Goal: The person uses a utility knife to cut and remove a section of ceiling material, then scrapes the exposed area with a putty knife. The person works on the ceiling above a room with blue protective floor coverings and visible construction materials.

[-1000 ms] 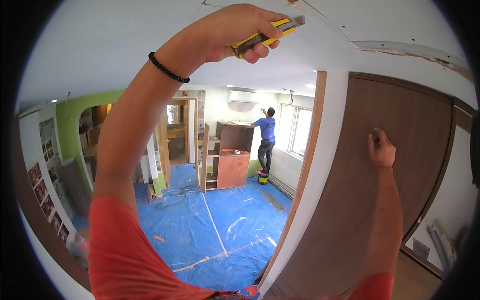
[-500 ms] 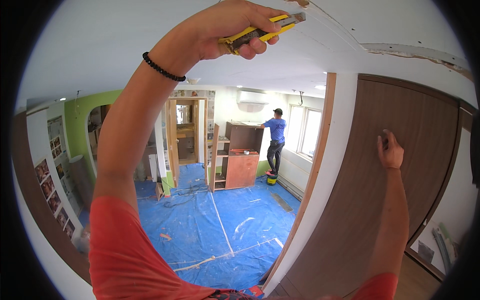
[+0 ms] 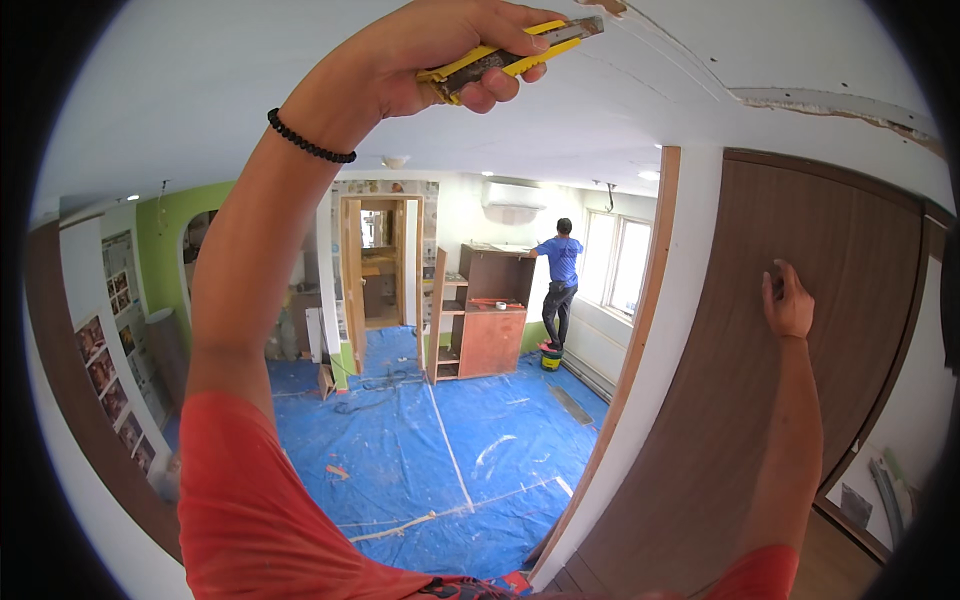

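Observation:
Raised to the ceiling (image 3: pixel 400 145), my left hand (image 3: pixel 450 55) is closed round a yellow and black utility knife (image 3: pixel 505 62). The knife's blade end points right, close to a cut line and a torn edge in the ceiling board (image 3: pixel 840 105). A black bead bracelet (image 3: pixel 310 148) circles that wrist. Lower on the right, my right hand (image 3: pixel 788 302) is at a dark brown wood panel (image 3: pixel 690 400). Its thumb and fingers are curved but apart, and I see nothing held. Whether the fingertips touch the panel I cannot tell.
A wood-edged white post (image 3: pixel 640 340) stands left of the panel. Blue sheeting (image 3: pixel 400 450) covers the floor beyond. A person in a blue shirt (image 3: pixel 560 262) stands on a bucket (image 3: pixel 550 360) beside a wooden cabinet (image 3: pixel 490 300). Cables (image 3: pixel 370 382) lie near the doorway.
My left hand with the utility knife has shifted slightly left. The room beyond sits a little further right in view. My right hand stays by the panel, its fingers slightly further apart.

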Available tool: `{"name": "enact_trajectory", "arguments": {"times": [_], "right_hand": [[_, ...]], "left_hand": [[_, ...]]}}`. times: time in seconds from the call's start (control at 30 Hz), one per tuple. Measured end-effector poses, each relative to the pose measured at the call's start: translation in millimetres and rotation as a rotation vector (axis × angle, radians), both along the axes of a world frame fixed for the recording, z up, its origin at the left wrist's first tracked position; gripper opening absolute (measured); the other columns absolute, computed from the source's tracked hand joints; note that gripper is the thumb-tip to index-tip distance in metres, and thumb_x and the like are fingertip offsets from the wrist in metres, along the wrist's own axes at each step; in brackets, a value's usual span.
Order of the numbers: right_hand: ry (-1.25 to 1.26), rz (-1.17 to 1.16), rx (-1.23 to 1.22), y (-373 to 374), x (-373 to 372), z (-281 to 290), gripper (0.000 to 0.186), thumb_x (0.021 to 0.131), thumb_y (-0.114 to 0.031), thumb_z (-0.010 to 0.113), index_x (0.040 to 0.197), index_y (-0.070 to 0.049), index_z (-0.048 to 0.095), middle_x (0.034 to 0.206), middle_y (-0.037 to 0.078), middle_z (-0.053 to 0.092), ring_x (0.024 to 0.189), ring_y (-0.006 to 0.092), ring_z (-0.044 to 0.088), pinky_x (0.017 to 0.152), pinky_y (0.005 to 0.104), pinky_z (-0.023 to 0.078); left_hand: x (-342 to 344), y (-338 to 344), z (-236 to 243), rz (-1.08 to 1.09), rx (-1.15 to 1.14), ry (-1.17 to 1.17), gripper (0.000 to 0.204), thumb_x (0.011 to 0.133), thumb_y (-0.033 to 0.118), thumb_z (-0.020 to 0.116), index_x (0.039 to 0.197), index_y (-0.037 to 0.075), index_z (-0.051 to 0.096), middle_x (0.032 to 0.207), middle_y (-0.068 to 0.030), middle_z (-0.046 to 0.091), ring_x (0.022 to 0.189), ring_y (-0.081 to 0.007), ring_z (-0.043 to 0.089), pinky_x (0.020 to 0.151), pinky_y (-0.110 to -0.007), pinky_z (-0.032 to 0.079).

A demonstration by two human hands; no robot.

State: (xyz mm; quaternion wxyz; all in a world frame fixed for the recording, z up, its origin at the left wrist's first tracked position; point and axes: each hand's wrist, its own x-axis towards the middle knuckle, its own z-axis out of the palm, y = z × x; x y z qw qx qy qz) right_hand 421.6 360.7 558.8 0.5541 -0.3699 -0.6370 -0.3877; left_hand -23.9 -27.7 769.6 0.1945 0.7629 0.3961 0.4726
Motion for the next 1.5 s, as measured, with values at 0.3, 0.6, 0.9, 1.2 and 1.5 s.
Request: {"name": "enact_trajectory", "arguments": {"times": [0.3,0.6,0.9,1.2,1.5], "right_hand": [[0.009,0.013,-0.016,3,3,-2,0.028,0.098,-0.028,0.066,0.122,-0.013,0.063,0.083,0.006,0.068,0.059,0.0232,0.067,0.059,0.0395,0.056],[0.015,0.052,0.028,3,-1,1,0.028,0.098,-0.029,0.067,0.121,-0.013,0.064,0.083,0.006,0.069,0.058,0.0229,0.066,0.058,0.0394,0.056],[0.018,0.076,-0.050,1,5,-1,0.031,0.098,-0.026,0.067,0.125,-0.013,0.062,0.086,0.007,0.068,0.061,0.0225,0.067,0.061,0.0397,0.056],[-0.045,0.117,-0.048,-7,9,-3,0.030,0.095,-0.023,0.070,0.123,-0.012,0.063,0.085,0.007,0.067,0.063,0.0212,0.068,0.061,0.0391,0.057],[-0.110,0.064,-0.083,-13,3,-3,0.028,0.095,-0.023,0.070,0.119,-0.010,0.065,0.087,0.005,0.068,0.066,0.0196,0.069,0.063,0.0369,0.058]], "left_hand": [[2,-4,0,0.023,0.027,0.016,0.060,0.105,0.007,0.051,0.159,-0.004,0.026,0.087,-0.0056,0.056,0.058,-0.0072,0.050,0.042,-0.021,0.041],[-19,-18,-2,-0.102,-0.003,-0.004,0.061,0.105,0.006,0.046,0.160,-0.004,0.022,0.090,-0.0085,0.058,0.060,-0.0081,0.052,0.043,-0.020,0.043],[-13,-4,-31,0.064,0.264,0.136,0.062,0.102,0.014,0.056,0.160,0.006,0.036,0.094,-0.0033,0.056,0.059,-0.0041,0.047,0.043,-0.018,0.034],[-1,80,-123,0.121,0.509,-0.520,0.051,0.111,0.041,0.048,0.153,0.013,0.049,0.090,0.0006,0.057,0.063,-0.0054,0.046,0.050,-0.021,0.037],[52,155,-143,-0.149,0.701,-0.827,0.052,0.098,0.019,0.074,0.146,0.007,0.057,0.091,0.0035,0.061,0.073,-0.0030,0.053,0.067,-0.018,0.046]]}}
